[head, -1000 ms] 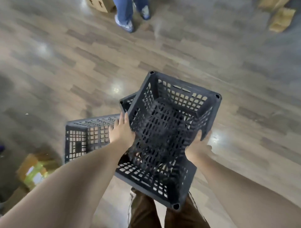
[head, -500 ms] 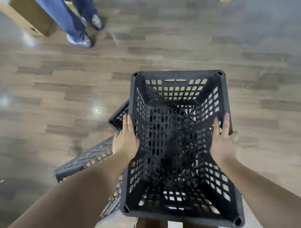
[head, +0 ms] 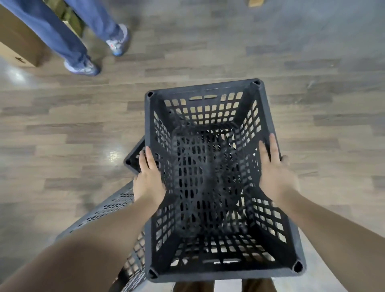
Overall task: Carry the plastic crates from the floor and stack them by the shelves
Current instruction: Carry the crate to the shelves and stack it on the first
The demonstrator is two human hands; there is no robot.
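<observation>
I hold a black lattice plastic crate [head: 204, 88] upright in front of me, its open top facing the camera. My left hand [head: 149, 179] presses flat against its left outer wall, fingers straight. On the right wall my right hand [head: 275, 173] presses the same way. Below my left arm lies a second dark crate [head: 112, 210], tipped on the floor and partly hidden. A dark crate corner [head: 133, 160] shows just past my left fingers; I cannot tell whether it belongs to that crate.
Another person's legs in blue jeans [head: 68, 41] and sneakers stand at the upper left, beside a cardboard box [head: 18, 45]. A small cardboard piece [head: 255, 2] sits at the top edge. Wood-pattern floor [head: 312, 104] stretches to the right and ahead.
The held crate has swung from tilted to square and level between my hands. The floor crate has slid back under my left arm, and the other person's feet appear closer.
</observation>
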